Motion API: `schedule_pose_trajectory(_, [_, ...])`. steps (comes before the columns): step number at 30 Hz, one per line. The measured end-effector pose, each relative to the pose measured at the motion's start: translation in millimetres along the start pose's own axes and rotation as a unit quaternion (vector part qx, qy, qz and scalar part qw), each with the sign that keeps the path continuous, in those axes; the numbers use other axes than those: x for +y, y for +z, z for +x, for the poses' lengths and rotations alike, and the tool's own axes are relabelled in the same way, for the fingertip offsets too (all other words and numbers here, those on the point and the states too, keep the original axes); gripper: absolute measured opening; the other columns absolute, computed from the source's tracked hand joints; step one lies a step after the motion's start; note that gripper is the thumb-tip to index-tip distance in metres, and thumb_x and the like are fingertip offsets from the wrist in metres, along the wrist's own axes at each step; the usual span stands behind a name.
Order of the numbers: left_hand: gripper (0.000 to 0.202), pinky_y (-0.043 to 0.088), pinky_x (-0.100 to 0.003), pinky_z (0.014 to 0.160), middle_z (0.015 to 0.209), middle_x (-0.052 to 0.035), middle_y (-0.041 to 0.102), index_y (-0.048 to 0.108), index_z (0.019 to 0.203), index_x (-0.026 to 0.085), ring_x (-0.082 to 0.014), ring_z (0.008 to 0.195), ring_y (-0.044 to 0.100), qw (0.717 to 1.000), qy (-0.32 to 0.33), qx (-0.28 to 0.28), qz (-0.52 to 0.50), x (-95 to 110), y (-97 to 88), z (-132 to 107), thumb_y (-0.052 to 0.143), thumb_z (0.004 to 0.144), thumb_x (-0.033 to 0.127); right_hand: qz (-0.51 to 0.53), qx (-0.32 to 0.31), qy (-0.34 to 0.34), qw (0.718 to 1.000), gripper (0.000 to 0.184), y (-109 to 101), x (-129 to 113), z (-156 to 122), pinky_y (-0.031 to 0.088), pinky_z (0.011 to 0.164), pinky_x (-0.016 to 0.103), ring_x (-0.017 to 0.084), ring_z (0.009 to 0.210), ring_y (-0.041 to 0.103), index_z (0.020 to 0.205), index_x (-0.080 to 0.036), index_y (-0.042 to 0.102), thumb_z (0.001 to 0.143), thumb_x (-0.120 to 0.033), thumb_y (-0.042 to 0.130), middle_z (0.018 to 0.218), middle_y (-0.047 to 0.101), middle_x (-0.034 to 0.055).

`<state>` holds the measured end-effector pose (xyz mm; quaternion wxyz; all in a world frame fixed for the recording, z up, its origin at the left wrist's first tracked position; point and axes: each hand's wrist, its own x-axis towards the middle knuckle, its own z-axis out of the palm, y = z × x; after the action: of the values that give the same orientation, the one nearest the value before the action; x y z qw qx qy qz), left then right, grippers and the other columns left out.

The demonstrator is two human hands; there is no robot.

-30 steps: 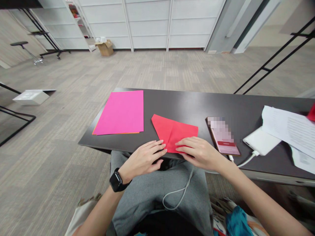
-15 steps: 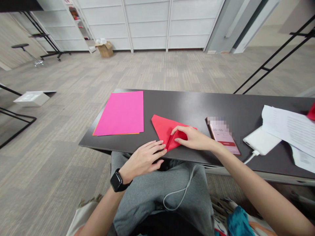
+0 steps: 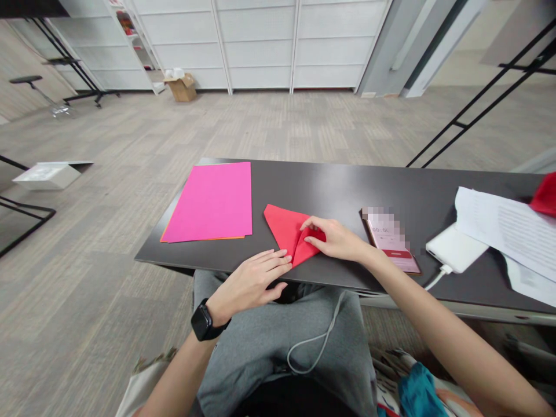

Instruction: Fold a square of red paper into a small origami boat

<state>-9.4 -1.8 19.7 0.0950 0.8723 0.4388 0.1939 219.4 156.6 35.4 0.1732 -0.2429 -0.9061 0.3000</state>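
The right hand [image 3: 336,238] is curled over the right side of the red paper [image 3: 283,227], its fingers pinching a flap that is folded over toward the middle crease, with the thumb tucked under the fold. The left hand [image 3: 254,281] lies flat with its fingers straight and close together, the fingertips [image 3: 284,256] pressing down on the near point of the red paper just at the table's front edge; a black watch [image 3: 202,322] sits on that wrist. The red paper rests on the dark table [image 3: 330,185], near its front edge and roughly in the middle, its left part showing as a triangle with a point toward the far left. Just to its left, apart from it, lies a pink sheet [image 3: 212,200] with an orange edge showing under it. To the right of the right hand lies a phone [image 3: 393,242], then a white power bank [image 3: 456,248] with a cable [image 3: 313,341] that runs off the table's edge and loops over the person's grey trousers. Farther right lie printed white papers [image 3: 504,229].
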Motion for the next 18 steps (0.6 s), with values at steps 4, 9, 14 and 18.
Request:
schedule_pose_trajectory(4, [0.035, 0.041, -0.042, 0.118, 0.139, -0.0077, 0.062, 0.056, 0.132, 0.018, -0.0215, 0.139, 0.05, 1.0, 0.007, 0.001, 0.009, -1.0, 2.0, -0.6, 0.055, 0.098, 0.026, -0.006, 0.019, -0.001, 1.0, 0.021, 3.2, 5.1, -0.1, 0.054, 0.085, 0.04, 0.021, 0.093, 0.067, 0.111, -0.02, 0.06, 0.091, -0.018, 0.054, 0.107, 0.071, 0.0082])
schedule_pose_trajectory(9, [0.035, 0.042, -0.042, 0.118, 0.14, -0.0077, 0.061, 0.056, 0.132, 0.018, -0.0217, 0.139, 0.049, 1.0, 0.015, 0.007, 0.024, -2.2, 4.6, -2.0, 0.055, 0.098, 0.025, -0.005, 0.028, 0.008, 1.0, 0.01, 5.4, 7.8, 1.3, 0.053, 0.075, 0.035, 0.018, 0.079, 0.064, 0.099, -0.02, 0.06, 0.09, -0.019, 0.055, 0.094, 0.07, 0.0062])
schedule_pose_trajectory(14, [0.036, 0.042, -0.043, 0.118, 0.139, -0.0081, 0.062, 0.054, 0.134, 0.017, -0.0222, 0.138, 0.05, 0.999, 0.017, 0.01, 0.025, -1.7, 4.1, -1.2, 0.054, 0.098, 0.024, -0.021, 0.06, 0.009, 0.998, 0.007, 8.7, 8.2, 2.0, 0.05, 0.069, 0.033, 0.017, 0.072, 0.06, 0.095, -0.021, 0.057, 0.089, -0.02, 0.058, 0.084, 0.066, 0.0033])
schedule_pose_trajectory(18, [0.032, 0.045, -0.043, 0.115, 0.135, -0.0094, 0.063, 0.057, 0.129, 0.018, -0.0229, 0.135, 0.053, 1.0, 0.008, 0.017, 0.023, 1.2, 2.1, 0.5, 0.054, 0.097, 0.023, -0.046, 0.071, 0.004, 0.996, 0.005, 10.5, 8.5, -0.1, 0.049, 0.07, 0.033, 0.018, 0.075, 0.06, 0.093, -0.021, 0.056, 0.09, -0.02, 0.058, 0.086, 0.064, 0.0033])
